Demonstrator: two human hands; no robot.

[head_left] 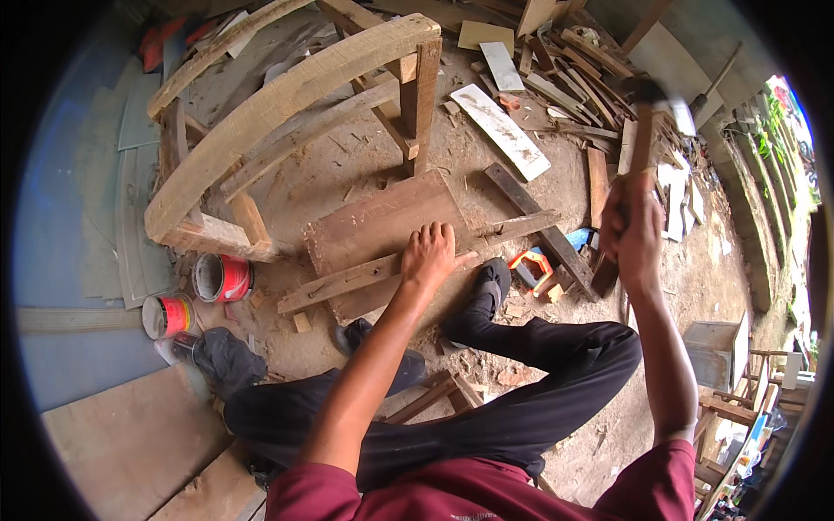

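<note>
My left hand (429, 259) presses down on a long wooden strip (339, 283), its fingers over the wood and the thumb pointing right. Under this strip lies a wide brown board (382, 217) on the ground. The strip's right end meets a dark, narrow plank (532, 213) that runs across it at an angle. Raised on the right, my right hand (636, 227) is closed round the wooden handle of a hammer (642, 143). The hammer's head is up and smeared by motion. My left hand hides part of the strip.
A wooden frame with a curved rail (295, 82) stands far left. Two paint tins, one upright red tin (233, 280) and one pale tin (165, 317), sit below it. A handsaw (532, 269) lies near my shoe. Scrap wood (573, 87) and a white board (501, 130) lie far right.
</note>
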